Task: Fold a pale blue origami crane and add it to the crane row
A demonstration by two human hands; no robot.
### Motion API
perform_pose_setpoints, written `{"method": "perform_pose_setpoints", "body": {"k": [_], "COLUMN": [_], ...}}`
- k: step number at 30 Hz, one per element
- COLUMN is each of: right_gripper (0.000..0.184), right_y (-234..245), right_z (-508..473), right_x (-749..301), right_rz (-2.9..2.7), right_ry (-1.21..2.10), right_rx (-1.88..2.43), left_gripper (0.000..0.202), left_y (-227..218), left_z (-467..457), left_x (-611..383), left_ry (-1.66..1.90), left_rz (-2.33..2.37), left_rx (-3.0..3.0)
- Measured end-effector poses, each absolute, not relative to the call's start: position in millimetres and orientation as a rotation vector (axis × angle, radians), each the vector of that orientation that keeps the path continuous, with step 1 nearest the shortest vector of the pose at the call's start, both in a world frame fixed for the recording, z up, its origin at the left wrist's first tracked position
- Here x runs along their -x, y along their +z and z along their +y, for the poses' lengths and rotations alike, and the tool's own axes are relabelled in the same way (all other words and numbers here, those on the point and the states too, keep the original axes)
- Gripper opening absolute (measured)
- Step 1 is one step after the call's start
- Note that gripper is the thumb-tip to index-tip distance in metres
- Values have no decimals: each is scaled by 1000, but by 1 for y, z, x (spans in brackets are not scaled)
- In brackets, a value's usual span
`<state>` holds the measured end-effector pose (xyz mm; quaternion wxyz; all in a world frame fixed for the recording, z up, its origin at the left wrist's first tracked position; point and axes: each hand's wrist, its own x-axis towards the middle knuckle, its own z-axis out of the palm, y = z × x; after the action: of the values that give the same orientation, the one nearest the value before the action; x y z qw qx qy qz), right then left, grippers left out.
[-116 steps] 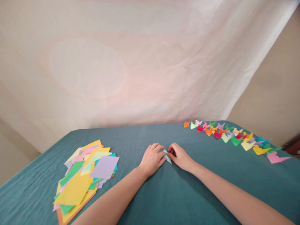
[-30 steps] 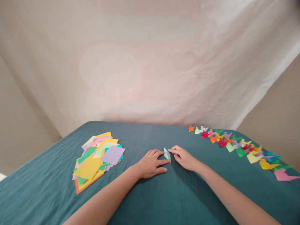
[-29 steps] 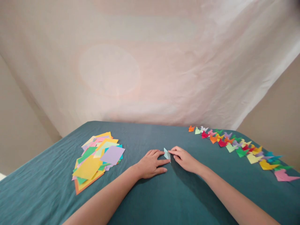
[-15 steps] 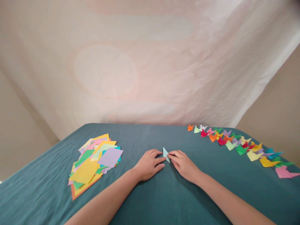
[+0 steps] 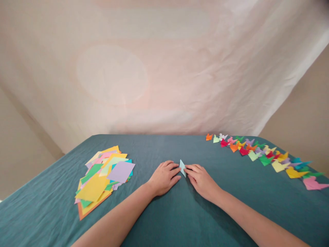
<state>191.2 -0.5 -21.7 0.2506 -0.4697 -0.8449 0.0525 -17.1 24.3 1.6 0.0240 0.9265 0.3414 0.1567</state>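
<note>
A small piece of pale blue origami paper (image 5: 182, 167), folded into a narrow diamond, lies on the green-blue cloth between my hands. My left hand (image 5: 164, 179) rests on the cloth to its left, fingers stretched out and slightly apart, with the fingertips at the paper's left edge. From the other side, my right hand (image 5: 202, 178) pinches the paper's right edge between thumb and fingers; the thumb tip is partly hidden.
A loose pile of coloured paper squares (image 5: 95, 187) is spread at the left. Several rows of folded paper birds (image 5: 266, 160) run along the table's right side. Behind the cloth-covered table (image 5: 164, 219) hangs a pale fabric sheet (image 5: 167, 79).
The left fingers have drawn back a little from over the paper to its left edge, so more of the diamond shows. The right hand keeps its pinch. The view has shifted slightly.
</note>
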Motion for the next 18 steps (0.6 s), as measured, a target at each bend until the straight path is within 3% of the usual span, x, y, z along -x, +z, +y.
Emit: {"method": "perform_pose_setpoints", "body": {"k": [18], "right_gripper": [31], "right_y": [-17], "right_z": [-1], "right_x": [-189], "right_rz": [-2396], "right_ry": [72], "right_rx": [1227], "left_gripper": [30], "left_y": [1], "left_z": [23], "left_x": [15], "left_ry": [600], "left_rz": [1170], "left_rx": [-2838]}}
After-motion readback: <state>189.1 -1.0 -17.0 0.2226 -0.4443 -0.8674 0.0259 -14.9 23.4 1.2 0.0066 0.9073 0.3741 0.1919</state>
